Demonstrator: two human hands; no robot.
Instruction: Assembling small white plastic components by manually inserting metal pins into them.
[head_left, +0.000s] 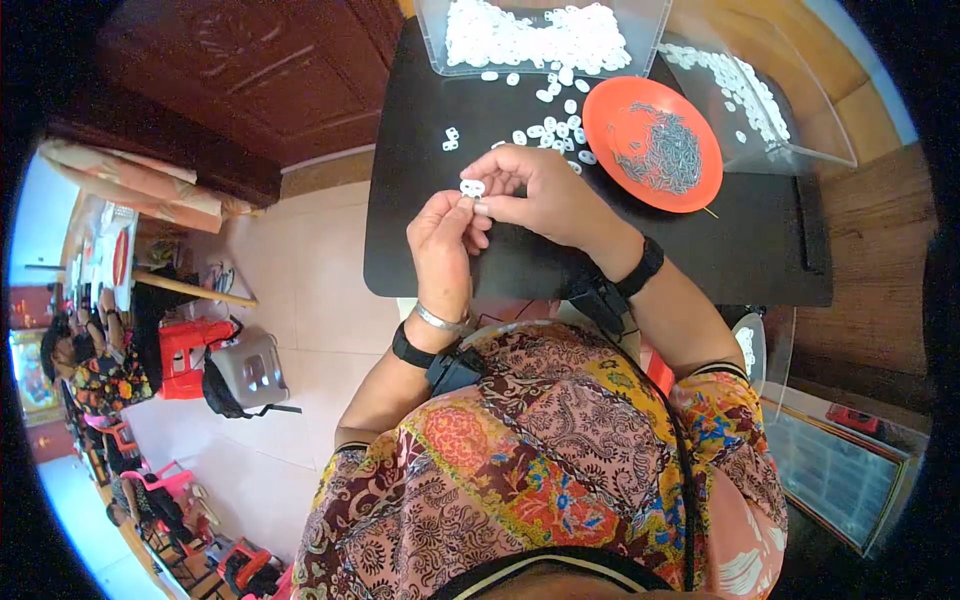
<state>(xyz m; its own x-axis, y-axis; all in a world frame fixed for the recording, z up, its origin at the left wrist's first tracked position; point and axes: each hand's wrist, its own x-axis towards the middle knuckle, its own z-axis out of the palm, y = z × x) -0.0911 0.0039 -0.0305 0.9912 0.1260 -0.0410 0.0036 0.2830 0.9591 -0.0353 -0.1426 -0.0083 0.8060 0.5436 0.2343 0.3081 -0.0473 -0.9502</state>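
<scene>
A small white oval plastic piece with two holes [473, 187] is pinched between both hands above the near left part of the dark table. My left hand [441, 235] grips it from below with thumb and fingers closed. Around its right side, the thumb and forefinger of my right hand [540, 190] are also closed on it. Several loose white oval pieces [550, 127] lie on the table just beyond my right hand. Two small white pieces [450, 139] lie apart to the left. An orange plate [607, 130] to the right holds a heap of small grey metal pins or screws [672, 152].
A clear bin [437, 60] full of white pieces stands at the table's far edge. Another clear container [800, 110] with white pieces is at the far right. The dark table [420, 100] ends near my body. Other people [100, 370] sit at the far left, past a grey stool [255, 370].
</scene>
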